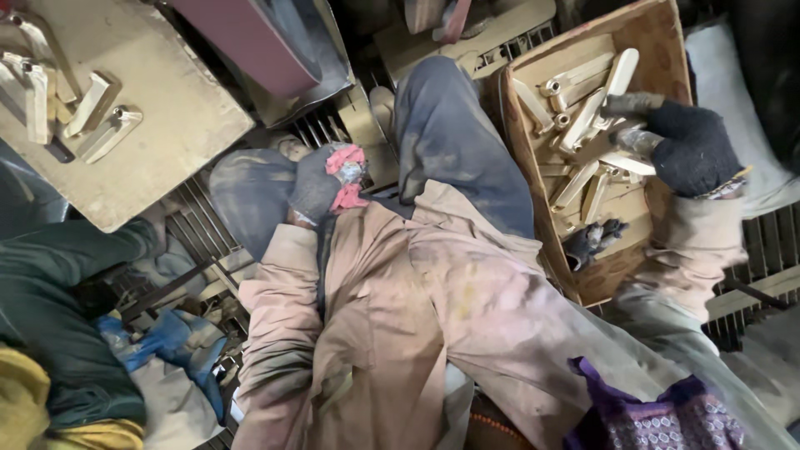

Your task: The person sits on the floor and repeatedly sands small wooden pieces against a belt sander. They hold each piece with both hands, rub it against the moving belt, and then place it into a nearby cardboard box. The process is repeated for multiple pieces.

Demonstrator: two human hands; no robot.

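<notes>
Right hand [692,146], in a dark knit glove, is reaching into the cardboard box [658,33] at far right, fingers closing on a metal-tipped handle piece [635,142] among a heap of pale brass-coloured handles [583,112]. Left hand [321,183], in a grey glove with pink patches, is resting on the knee [250,196], apparently curled loosely with nothing in it. A spare dark glove [593,240] is lying at the box's near end. More handles [100,117] are sitting on the board [167,100] at far left.

Dim, flat workshop light, soft shadows, slight motion blur, wide-angle stretch at edges.
</notes>
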